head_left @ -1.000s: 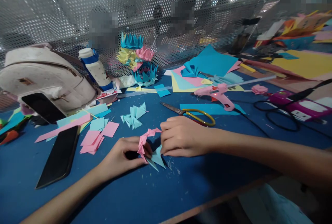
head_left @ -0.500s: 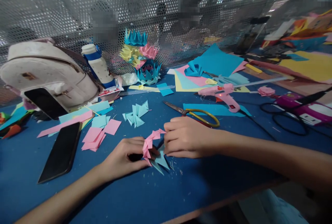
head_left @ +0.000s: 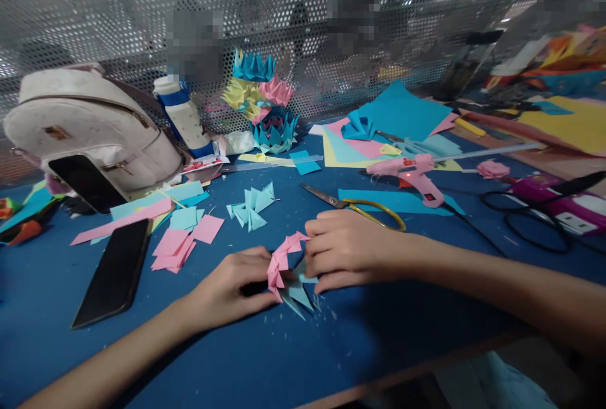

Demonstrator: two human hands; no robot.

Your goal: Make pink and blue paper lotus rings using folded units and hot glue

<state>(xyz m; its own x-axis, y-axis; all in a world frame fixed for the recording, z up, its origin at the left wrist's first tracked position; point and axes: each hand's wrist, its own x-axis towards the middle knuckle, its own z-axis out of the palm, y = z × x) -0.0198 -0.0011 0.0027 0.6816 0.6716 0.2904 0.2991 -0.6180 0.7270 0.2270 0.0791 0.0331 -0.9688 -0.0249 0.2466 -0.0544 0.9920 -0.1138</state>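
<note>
Pink folded-paper arc (head_left: 278, 267), lower centre of frame: pinched in grip of left hand (head_left: 237, 279), presumably for steadiness. Right hand (head_left: 348, 248): curled at upper tip, grasp unclear. Scissors (head_left: 326, 195), mid-frame: apparently within reach.

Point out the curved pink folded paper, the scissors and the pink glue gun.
Curved pink folded paper (head_left: 279, 262): head view, middle of its curve.
Scissors (head_left: 341, 202): head view, near the pivot.
Pink glue gun (head_left: 416, 175): head view, on its body.
</note>
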